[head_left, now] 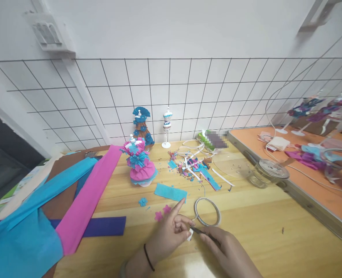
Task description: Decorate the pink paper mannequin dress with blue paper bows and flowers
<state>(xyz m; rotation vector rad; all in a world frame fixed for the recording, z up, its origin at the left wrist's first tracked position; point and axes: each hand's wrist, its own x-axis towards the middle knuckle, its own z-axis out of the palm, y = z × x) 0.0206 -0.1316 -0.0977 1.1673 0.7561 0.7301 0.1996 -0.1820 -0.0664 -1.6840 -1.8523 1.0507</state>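
Observation:
My left hand [171,231] is low in the middle, forefinger stretched out, thumb and other fingers pinched on a small white scrap [190,233]. My right hand [228,247] is closed round thin dark tweezers [201,231], whose tip touches that scrap. A roll of clear tape [207,212] lies just beyond the hands. Two small pink paper flowers [162,213] and a blue one [142,201] lie left of my forefinger. A blue paper piece [171,192] lies behind them.
A pink and blue paper-dress doll [139,164] stands mid-table, a brown and blue one [142,127] and a bare white stand [167,127] behind it. Crepe paper strips [72,200] cover the left. Paper scraps [192,166], a glass jar [265,173] and an orange board [309,181] lie right.

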